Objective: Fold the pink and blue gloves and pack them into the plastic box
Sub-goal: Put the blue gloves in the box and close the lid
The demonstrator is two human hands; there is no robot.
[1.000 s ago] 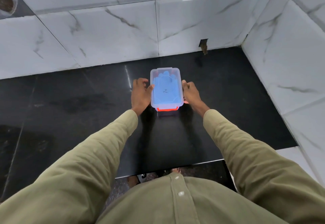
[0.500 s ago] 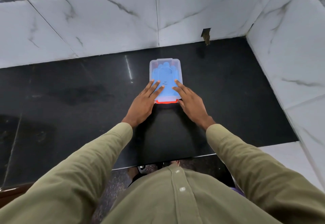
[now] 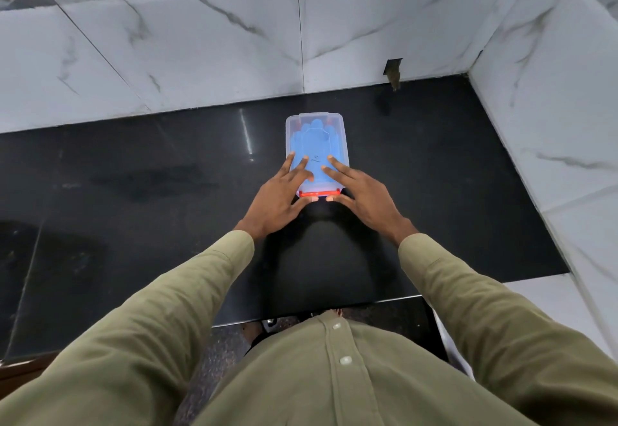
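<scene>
The box (image 3: 317,144) lies lengthwise away from the person, red latch nearest; left hand (image 3: 279,197) and right hand (image 3: 363,196) press its lid with spread, straight fingers.

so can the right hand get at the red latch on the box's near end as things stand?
Probably yes. The right hand lies on the lid of the plastic box, its thumb already at the red latch. Nothing sits between; the left hand mirrors it.
</scene>
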